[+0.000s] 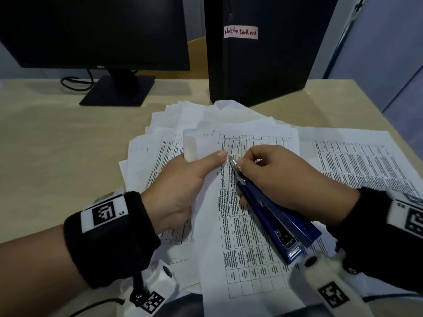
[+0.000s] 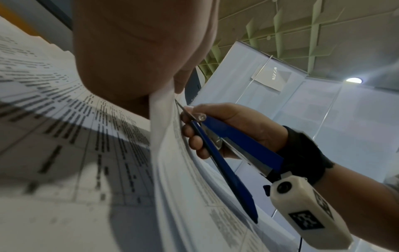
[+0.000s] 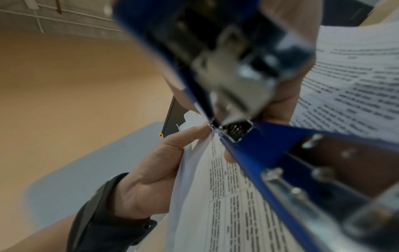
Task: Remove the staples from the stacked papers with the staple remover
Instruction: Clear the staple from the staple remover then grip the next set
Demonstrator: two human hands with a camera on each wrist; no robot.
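**Tear risk at the stapled corner**

Left hand (image 1: pixel 180 179) pinches the paper sheaf (image 1: pixel 231 216) near its top edge, thumb beside the metal tip. Right hand (image 1: pixel 283 177) grips the blue stapler (image 1: pixel 274 209), whose tip touches the page at 12 o'clock of the stapler. Staple itself not visible. Prying at an angle could rip the paper; a slip could jab the thumb.

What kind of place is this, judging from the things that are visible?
Probably an office or a computer workstation: a black monitor and a black computer tower stand on a light wooden desk, and printed papers lie spread across it.
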